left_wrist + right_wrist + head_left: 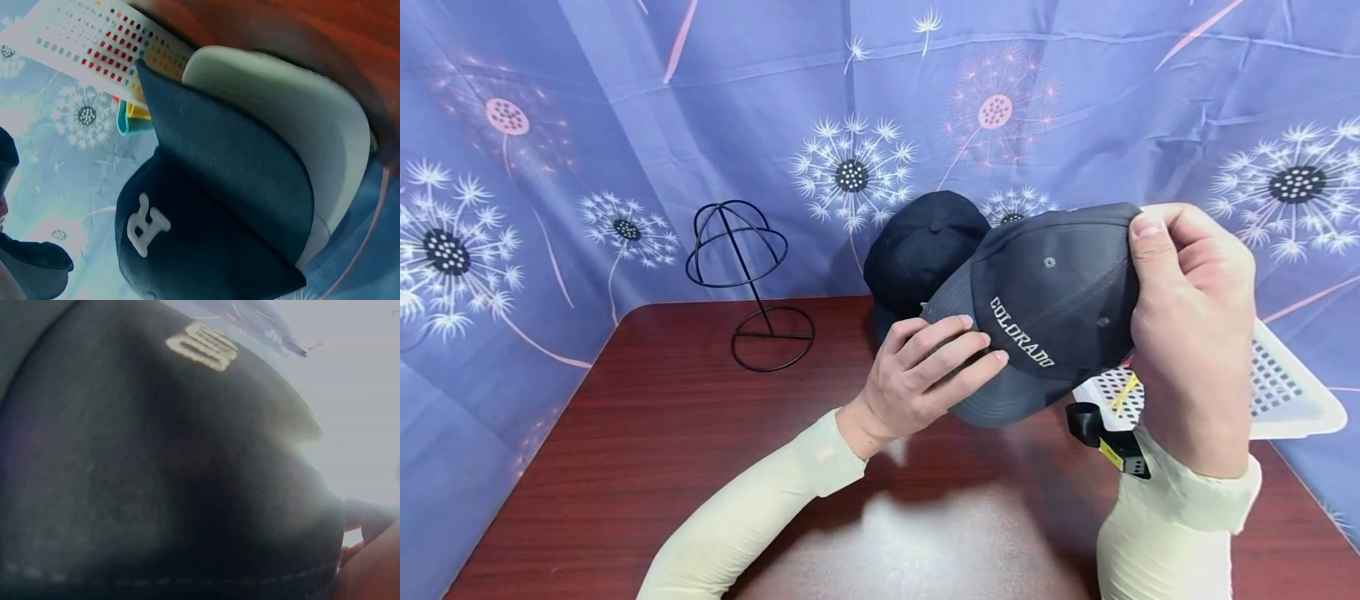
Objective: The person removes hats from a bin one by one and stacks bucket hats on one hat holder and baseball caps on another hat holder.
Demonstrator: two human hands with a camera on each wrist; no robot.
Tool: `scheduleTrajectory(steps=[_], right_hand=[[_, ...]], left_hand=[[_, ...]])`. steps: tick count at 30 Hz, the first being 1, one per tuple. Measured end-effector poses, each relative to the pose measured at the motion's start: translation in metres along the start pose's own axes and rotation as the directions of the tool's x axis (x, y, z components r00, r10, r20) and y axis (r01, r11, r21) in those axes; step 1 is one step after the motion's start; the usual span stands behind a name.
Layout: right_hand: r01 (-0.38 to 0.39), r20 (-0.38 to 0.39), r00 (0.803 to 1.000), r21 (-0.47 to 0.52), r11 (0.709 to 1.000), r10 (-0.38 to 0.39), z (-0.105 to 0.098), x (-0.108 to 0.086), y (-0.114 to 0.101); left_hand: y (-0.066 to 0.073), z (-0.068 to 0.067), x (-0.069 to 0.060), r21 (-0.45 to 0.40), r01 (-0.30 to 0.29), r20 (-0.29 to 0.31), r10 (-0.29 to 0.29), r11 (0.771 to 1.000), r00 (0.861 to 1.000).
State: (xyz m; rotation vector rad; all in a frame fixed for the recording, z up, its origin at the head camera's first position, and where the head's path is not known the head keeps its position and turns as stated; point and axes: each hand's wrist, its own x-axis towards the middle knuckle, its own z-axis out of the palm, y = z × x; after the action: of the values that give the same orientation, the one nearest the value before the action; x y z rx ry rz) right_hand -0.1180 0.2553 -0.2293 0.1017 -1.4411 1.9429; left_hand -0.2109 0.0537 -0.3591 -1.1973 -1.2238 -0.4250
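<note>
As the head view shows, the right hand [1195, 308] pinches the gray COLORADO cap [1060, 283] by the crown's far side, up over the counter [662, 433]. Left hand [917, 375] has fingers across its brim; thumb hidden, can't tell if it grips. Black cap [917, 250] just behind, wire stand [752, 283] off left, basket [1300, 425] at right. Left wrist view: cap with a white R [206, 231], pale brim [331, 131] behind. Right wrist view: gray crown, blurred, partial lettering [203, 347].
</note>
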Motion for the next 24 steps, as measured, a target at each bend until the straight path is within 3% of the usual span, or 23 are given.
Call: scheduleTrajectory(steps=[8,15,20,24], right_hand=[[-0.048,0.044,0.998,-0.104,0.993,0.053,-0.004,0.003,0.003],[-0.074,0.19,0.974,-0.265,0.961,0.127,-0.016,0.01,0.007],[-0.057,0.345,0.924,-0.309,0.949,0.168,-0.024,0.014,0.007],[-0.004,0.513,0.852,-0.2,0.98,0.108,-0.03,0.017,0.008]], left_hand=[[-0.007,-0.011,0.001,-0.049,-0.045,0.017,0.046,0.998,0.999],[-0.017,-0.024,-0.004,-0.138,-0.037,0.041,0.043,0.99,0.998],[-0.027,-0.034,-0.004,-0.187,-0.015,0.036,0.022,0.982,0.999],[-0.034,-0.042,0.001,-0.261,0.047,0.019,-0.044,0.964,0.999]])
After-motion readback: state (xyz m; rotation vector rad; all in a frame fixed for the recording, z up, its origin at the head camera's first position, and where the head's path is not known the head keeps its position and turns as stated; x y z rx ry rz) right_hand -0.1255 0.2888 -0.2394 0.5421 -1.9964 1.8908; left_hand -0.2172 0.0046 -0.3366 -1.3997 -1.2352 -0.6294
